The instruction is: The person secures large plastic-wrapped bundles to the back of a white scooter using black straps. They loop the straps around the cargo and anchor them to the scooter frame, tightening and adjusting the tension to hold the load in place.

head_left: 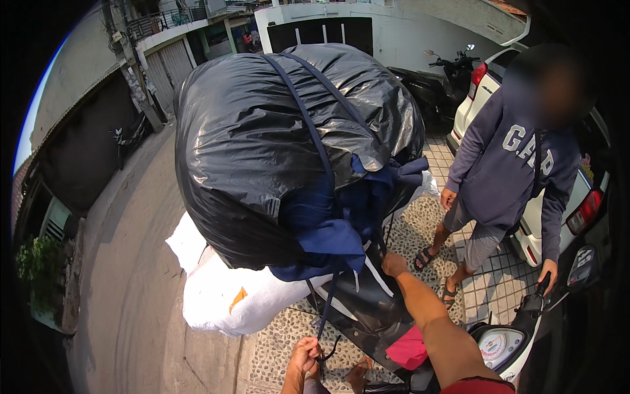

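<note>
A huge black plastic bag (243,131) bulges over the rear of a motorbike, with two dark blue straps (308,121) running over its top. Dark blue cloth (328,240) bunches out at its near side. Under it, a stuffed white sack (230,295) sticks out to the left. My left hand (304,355) is closed low in front, pinching the lower end of a taut dark blue strap that comes down from the cloth. Higher up on the right, my right hand (394,264) is closed against the load's near side, where a dark strap runs down into it.
To the right stands a person in a navy hoodie (518,151), one hand on the handlebar (542,284). Behind are a white car (472,105) and a parked black motorbike (453,72). A red cloth (408,348) lies by the dark seat (374,315). A concrete lane (131,262) bends along the left.
</note>
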### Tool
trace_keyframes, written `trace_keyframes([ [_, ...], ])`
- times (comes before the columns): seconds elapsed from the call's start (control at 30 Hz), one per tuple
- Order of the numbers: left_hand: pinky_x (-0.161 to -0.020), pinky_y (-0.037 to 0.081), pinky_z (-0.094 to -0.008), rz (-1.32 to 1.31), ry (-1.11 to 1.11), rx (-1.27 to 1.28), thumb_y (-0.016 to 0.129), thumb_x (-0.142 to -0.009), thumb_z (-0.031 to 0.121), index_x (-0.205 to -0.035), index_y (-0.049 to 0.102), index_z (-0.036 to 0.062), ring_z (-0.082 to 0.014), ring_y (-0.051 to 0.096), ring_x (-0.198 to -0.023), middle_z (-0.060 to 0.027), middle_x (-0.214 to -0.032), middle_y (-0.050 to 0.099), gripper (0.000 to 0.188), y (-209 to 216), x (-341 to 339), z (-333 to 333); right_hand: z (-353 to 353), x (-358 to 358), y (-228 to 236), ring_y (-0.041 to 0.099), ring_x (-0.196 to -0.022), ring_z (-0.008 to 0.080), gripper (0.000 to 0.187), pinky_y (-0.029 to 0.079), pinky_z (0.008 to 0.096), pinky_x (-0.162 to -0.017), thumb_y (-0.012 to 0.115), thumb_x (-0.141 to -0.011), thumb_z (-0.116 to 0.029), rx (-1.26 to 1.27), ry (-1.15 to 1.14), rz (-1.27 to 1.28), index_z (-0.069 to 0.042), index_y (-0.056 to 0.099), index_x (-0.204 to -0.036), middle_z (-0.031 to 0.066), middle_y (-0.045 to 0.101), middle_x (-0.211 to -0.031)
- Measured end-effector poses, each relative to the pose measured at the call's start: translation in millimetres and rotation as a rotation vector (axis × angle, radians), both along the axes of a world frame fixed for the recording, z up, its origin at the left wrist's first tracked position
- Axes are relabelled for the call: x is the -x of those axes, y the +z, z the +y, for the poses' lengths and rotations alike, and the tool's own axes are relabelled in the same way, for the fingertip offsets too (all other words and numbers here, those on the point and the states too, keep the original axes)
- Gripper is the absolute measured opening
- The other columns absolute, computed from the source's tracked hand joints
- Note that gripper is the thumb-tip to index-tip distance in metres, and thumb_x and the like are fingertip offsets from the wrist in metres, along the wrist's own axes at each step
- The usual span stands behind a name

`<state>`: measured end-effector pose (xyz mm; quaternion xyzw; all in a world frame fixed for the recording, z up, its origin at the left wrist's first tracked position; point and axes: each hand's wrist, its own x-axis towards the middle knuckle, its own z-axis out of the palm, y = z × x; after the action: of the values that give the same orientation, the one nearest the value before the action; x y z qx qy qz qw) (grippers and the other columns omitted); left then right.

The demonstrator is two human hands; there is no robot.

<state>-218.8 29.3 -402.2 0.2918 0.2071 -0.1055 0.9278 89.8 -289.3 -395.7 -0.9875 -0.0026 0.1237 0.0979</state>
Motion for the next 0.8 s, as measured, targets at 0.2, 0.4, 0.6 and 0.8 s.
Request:
trace_keyframes([
  [0.2, -0.043, 0.028, -0.0207, 0.083, -0.169, -0.285, 0.076, -0.086, 0.016, -0.079, 0.060, 0.0080, -0.0040, 0.037, -0.045, 0.0036, -0.058, 0.052, 0.019, -9.5, -40.0, -14.8, -14.9, 13.3, 146.9, 0.059, -0.113, 0.0397, 0.093, 0.046, 0.0432, -0.098, 0.062, -0.089, -0.045, 0.030, 0.110, 0.452, 0.001, 0.010, -0.151, 0.0276, 0.053, -0.134],
  [0.4, -0.044, 0.030, -0.0176, 0.028, -0.271, -0.269, 0.078, -0.083, 0.015, -0.075, 0.061, 0.0099, -0.0029, 0.042, -0.049, 0.0042, -0.061, 0.055, 0.020, -25.8, -61.8, 11.5, 59.2, 162.0, 457.3, 0.054, -0.121, 0.0275, 0.066, 0.045, 0.0377, -0.099, 0.064, -0.093, -0.038, -0.326, 0.206, 0.193, 0.002, 0.042, -0.140, 0.0216, 0.052, -0.135],
  [0.6, -0.046, 0.030, -0.0184, -0.061, -0.433, -0.342, 0.079, -0.082, 0.017, -0.079, 0.064, 0.0078, -0.0033, 0.041, -0.049, 0.0044, -0.061, 0.054, 0.019, -55.7, -47.5, 106.0, 228.5, 406.0, 441.9, 0.068, -0.095, 0.0306, 0.053, 0.054, 0.0408, -0.085, 0.069, -0.084, -0.044, -0.565, 0.322, 0.047, 0.001, 0.064, -0.111, 0.0159, 0.069, -0.103],
  [0.8, -0.047, 0.030, -0.0202, 0.012, -0.541, -0.455, 0.076, -0.087, 0.024, -0.078, 0.063, 0.0061, -0.0038, 0.039, -0.049, 0.0041, -0.060, 0.054, 0.024, -84.7, -11.9, 178.9, 339.6, 328.8, 81.4, 0.032, -0.141, 0.0350, 0.074, 0.030, 0.0419, -0.112, 0.055, -0.099, -0.036, -0.801, -0.506, 0.011, 0.004, 0.019, -0.149, 0.0266, 0.031, -0.150],
])
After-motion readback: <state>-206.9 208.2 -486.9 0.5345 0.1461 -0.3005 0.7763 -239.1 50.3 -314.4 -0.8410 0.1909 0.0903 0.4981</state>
